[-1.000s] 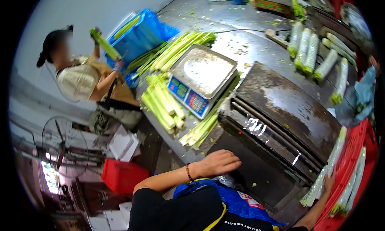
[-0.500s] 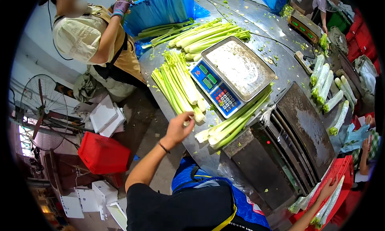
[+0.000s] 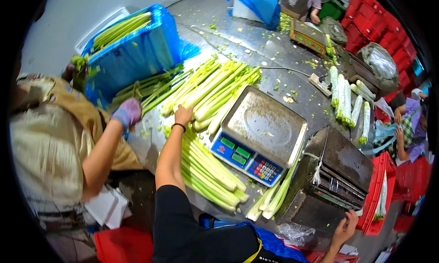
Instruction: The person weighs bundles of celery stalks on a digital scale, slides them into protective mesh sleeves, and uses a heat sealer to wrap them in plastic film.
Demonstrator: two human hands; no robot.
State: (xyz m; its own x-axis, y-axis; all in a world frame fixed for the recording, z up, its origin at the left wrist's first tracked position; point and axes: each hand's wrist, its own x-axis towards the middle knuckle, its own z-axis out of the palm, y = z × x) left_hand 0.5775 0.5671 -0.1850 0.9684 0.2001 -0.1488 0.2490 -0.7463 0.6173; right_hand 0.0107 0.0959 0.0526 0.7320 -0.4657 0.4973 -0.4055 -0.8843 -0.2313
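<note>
My left hand (image 3: 184,114), with a dark band at the wrist, reaches over the near celery bundle (image 3: 208,171). Its fingers close on the butt end of a stalk in the far celery pile (image 3: 219,87). My right hand (image 3: 346,228) holds nothing, fingers apart, beside the front corner of a dark metal machine (image 3: 334,167). Right of it stands a red crate (image 3: 369,222) holding film-wrapped celery (image 3: 382,196). Between celery and machine sits a blue scale (image 3: 247,160) with a bare, stained pan. More celery stalks (image 3: 270,201) lie along the scale's near right side.
On the left a co-worker's gloved hand (image 3: 129,112) is near loose stalks, by a blue-lined box (image 3: 137,57) of celery. Wrapped bundles (image 3: 340,96) lie at the right, below a second scale (image 3: 311,37). A cable (image 3: 286,69) crosses the table. Other people work at far right.
My left hand has moved from the near bundle's butt ends to the far pile. My right hand has left the red crate and wrapped celery. The co-worker has come closer; the view has shifted.
</note>
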